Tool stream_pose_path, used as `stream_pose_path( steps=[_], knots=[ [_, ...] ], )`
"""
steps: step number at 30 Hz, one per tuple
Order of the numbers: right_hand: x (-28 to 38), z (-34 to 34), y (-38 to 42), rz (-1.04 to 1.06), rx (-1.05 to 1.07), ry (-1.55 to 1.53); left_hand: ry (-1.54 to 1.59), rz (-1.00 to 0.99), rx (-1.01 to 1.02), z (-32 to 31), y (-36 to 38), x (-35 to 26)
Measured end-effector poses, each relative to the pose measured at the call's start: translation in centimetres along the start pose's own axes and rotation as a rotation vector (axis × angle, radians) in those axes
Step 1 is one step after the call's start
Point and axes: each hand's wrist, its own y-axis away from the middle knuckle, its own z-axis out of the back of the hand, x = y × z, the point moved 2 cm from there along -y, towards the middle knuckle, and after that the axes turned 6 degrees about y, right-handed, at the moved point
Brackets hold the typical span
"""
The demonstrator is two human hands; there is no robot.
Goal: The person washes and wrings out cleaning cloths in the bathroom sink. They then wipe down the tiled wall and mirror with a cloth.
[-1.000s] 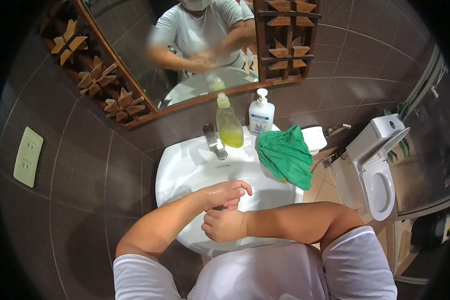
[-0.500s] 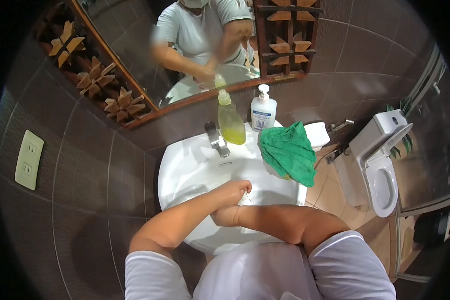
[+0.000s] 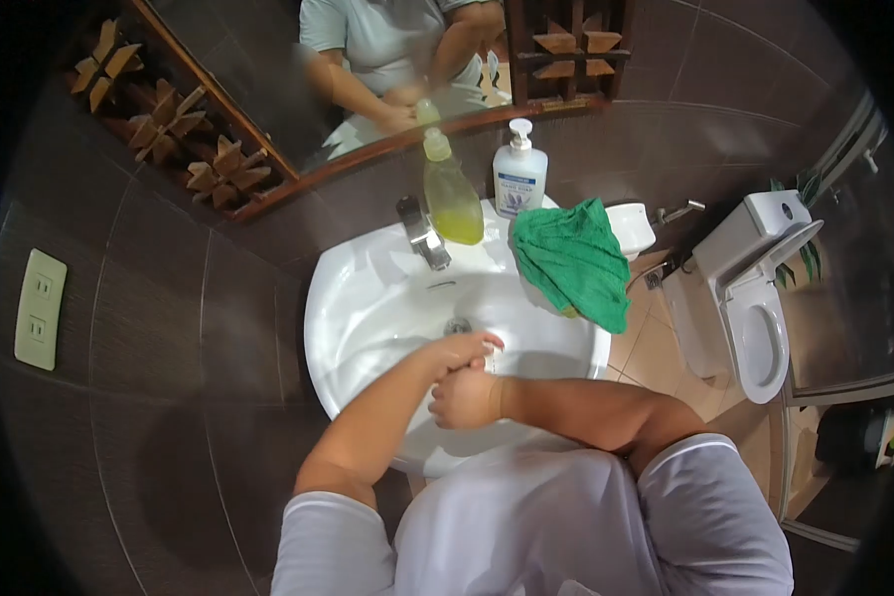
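My left hand (image 3: 463, 350) and my right hand (image 3: 469, 399) are pressed together over the white sink (image 3: 340, 298). The fingers of my left hand are curled, with a small whitish thing (image 3: 491, 356) by them that I cannot make out. My right hand is closed like a fist, just below and touching my left hand; what it holds, if anything, is hidden. Beyond the hands lies the metal drain (image 3: 457, 326). The chrome faucet (image 3: 424, 234) stands at the back of the sink, and no water stream shows.
Behind the sink stand a bottle of yellow-green liquid (image 3: 454, 199) and a white pump bottle (image 3: 520, 171). A green cloth (image 3: 573, 260) hangs over the right rim. Farther right is a toilet (image 3: 755, 308). A wood-framed mirror (image 3: 268, 109) hangs above, and an outlet plate (image 3: 41, 310) is on the left.
The view has tilted, so the sink and bottles sit higher. My right hand has turned, its curled fingers now showing against my left hand. The drain has come into sight.
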Motion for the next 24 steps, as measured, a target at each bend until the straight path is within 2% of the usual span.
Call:
stream_pose_path(
  steps=[1, 2, 3, 4, 5, 6, 7, 8, 9, 11, 12, 14, 15, 16, 18, 20, 21, 22, 23, 24],
  knots=[
    [-0.9, 0.9, 0.5, 0.046, -0.207, 0.005, 0.27, -0.029, -0.051, -1.0, 2.9, -2.6],
    [-2.3, 2.6, 1.0, -0.081, -0.417, -0.195, 0.535, -0.057, -0.106, -1.3, 4.6, -3.9],
    [-3.3, 4.3, 1.4, -0.209, -0.624, -0.389, 0.536, -0.056, -0.107, -0.5, 4.2, -2.4],
    [-3.4, 5.0, 1.4, -0.21, -0.627, -0.383, 0.619, -0.227, -0.039, 0.6, 3.0, -0.4],
    [-4.6, 5.8, 2.0, -0.465, -0.771, -0.694, 0.686, -0.408, 0.043, 1.1, 2.1, 0.0],
    [-6.2, 7.0, 3.2, -0.72, -0.911, -0.98, 0.757, -0.384, -0.236, 0.0, 3.4, -3.0],
    [-6.4, 7.9, 4.2, -1.132, -0.725, -1.414, 0.819, -0.371, -0.506, -1.4, 4.9, -6.0],
    [-7.2, 6.9, 4.8, -0.994, -0.967, -1.326, 0.13, -0.646, -0.745, -1.4, 5.5, -5.3],
    [-7.6, 6.3, 5.4, -1.025, -1.0, -1.441, 0.037, -0.717, -0.706, -2.0, 6.9, -6.4],
    [-7.6, 6.4, 6.4, -1.077, -1.031, -1.729, -0.803, -1.008, -0.835, -2.7, 9.3, -7.9],
    [-7.4, 6.7, 6.7, -1.097, -1.023, -1.892, -0.819, -1.053, -0.823, -2.7, 10.1, -8.7],
    [-7.5, 6.0, 6.7, -0.98, -0.99, -1.871, -1.303, -1.186, -0.608, -3.3, 11.2, -9.3],
    [-7.2, 6.4, 6.5, -0.985, -0.982, -1.948, -1.314, -1.216, -0.599, -3.2, 11.5, -9.3],
    [-6.9, 6.8, 6.4, -0.987, -0.976, -2.024, -1.438, -1.389, -0.518, -3.3, 11.7, -9.2],
    [-6.4, 6.5, 5.9, -0.817, -0.947, -2.157, -1.571, -1.664, -0.38, -4.1, 12.1, -10.1],
    [-6.7, 6.5, 5.6, -0.875, -0.744, -2.038, -1.569, -1.83, -0.197, -6.1, 12.7, -11.8],
    [-6.6, 6.5, 5.7, -0.771, -0.799, -2.115, -1.578, -1.858, -0.188, -6.4, 13.1, -12.4],
    [-6.5, 6.5, 5.8, -0.661, -0.846, -2.19, -1.641, -1.768, -0.135, -6.7, 13.2, -12.6],
    [-6.5, 6.5, 5.9, -0.664, -0.858, -2.164, -1.702, -1.674, -0.087, -6.8, 13.0, -12.7],
    [-6.5, 6.7, 5.8, -0.696, -0.964, -2.219, -1.715, -1.694, -0.087, -6.8, 12.8, -12.9]
  ],
)
